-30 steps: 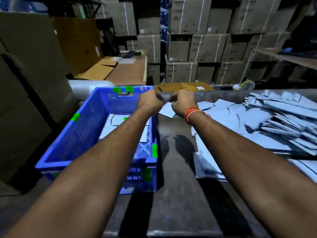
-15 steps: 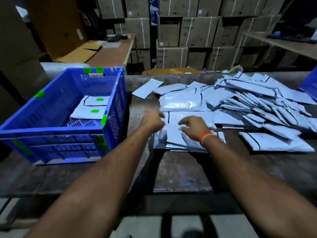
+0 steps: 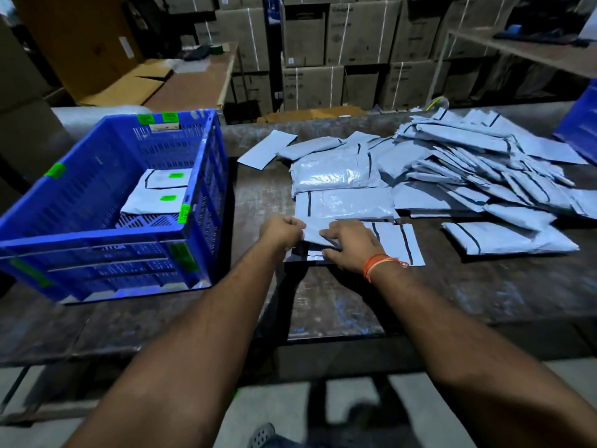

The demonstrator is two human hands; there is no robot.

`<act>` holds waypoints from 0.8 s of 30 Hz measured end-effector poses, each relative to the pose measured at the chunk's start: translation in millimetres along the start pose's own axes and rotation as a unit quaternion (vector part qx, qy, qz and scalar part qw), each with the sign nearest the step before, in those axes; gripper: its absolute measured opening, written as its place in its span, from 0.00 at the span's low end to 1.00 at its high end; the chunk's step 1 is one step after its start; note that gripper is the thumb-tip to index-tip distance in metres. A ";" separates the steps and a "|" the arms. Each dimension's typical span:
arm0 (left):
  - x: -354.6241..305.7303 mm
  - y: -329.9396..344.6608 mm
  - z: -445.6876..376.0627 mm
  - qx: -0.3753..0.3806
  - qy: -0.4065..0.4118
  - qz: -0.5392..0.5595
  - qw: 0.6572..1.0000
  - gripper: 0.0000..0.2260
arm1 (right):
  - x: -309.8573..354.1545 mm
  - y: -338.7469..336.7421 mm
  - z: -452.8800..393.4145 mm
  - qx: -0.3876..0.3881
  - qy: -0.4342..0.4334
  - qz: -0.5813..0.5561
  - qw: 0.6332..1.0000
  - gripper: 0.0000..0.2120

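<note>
Item, left hand (image 3: 282, 231): curling into a fist at the left corner of a flat grey plastic mailer packet with a dark stripe (image 3: 399, 242). It is gripping that corner tightly. The fingertips are tucking out of sight under the knuckles.

Item, right hand (image 3: 350, 245): lying over the same packet, fingers above and thumb at the near edge, pinching a raised fold. An orange thread wristband (image 3: 376, 268) is sitting on the wrist.

Item, the packet: resting near the front of the dark worn wooden table (image 3: 323, 305), just right of the crate. Both hands are covering its left part, and blur is smearing its near edge.

Item, blue perforated plastic crate (image 3: 106, 236): standing on the table's left part, green tags showing on its rim. Two grey packets with green labels (image 3: 158, 202) are lying inside. Its near wall is hiding part of the floor.

Item, loose heap of grey mailer packets (image 3: 468, 163): spreading across the table's right half and overlapping, so a count is not possible.

Item, second blue crate (image 3: 580, 124): being cut off by the right edge.

Item, stacked brown cardboard cartons (image 3: 355, 33): lining the back in dim light, their print unreadable.
</note>
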State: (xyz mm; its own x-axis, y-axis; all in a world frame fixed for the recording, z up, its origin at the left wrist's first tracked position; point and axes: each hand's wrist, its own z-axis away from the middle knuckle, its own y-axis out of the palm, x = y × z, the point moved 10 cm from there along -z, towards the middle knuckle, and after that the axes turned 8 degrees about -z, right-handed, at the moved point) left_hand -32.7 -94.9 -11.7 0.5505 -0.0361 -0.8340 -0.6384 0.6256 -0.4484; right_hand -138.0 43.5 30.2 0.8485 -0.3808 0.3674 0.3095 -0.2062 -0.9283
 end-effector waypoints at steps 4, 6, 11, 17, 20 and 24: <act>-15.9 -8.0 17.2 -0.012 -0.005 0.185 0.983 0.04 | 13.7 -16.8 4.2 -0.083 -0.015 0.005 0.996 0.13; -21.1 -12.5 26.5 -0.024 -0.023 0.281 0.959 0.03 | 12.9 -36.4 10.0 -0.161 -0.013 -0.076 0.984 0.13; -20.4 -12.2 35.9 -0.030 0.002 0.280 0.959 0.06 | 6.6 -100.1 37.4 -0.351 0.020 -0.355 0.866 0.09; -31.2 8.1 52.4 0.075 0.019 0.273 0.959 0.05 | -23.2 -110.3 34.9 -0.390 0.106 -0.620 0.672 0.06; -40.2 15.0 56.9 0.121 0.026 0.354 0.927 0.08 | -30.5 -89.7 38.6 -0.359 0.142 -0.713 0.585 0.05; -41.9 1.4 58.8 0.053 0.051 0.335 0.939 0.10 | -42.1 -55.7 49.5 -0.308 0.205 -0.746 0.553 0.06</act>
State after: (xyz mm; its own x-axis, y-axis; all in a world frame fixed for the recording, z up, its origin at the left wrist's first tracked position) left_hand -25.1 -46.7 41.6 -0.0144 0.3218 -0.9467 -0.7629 0.6085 0.2184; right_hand -169.7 115.6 63.5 -0.3625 0.4812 0.7981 0.2220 -0.7872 0.5754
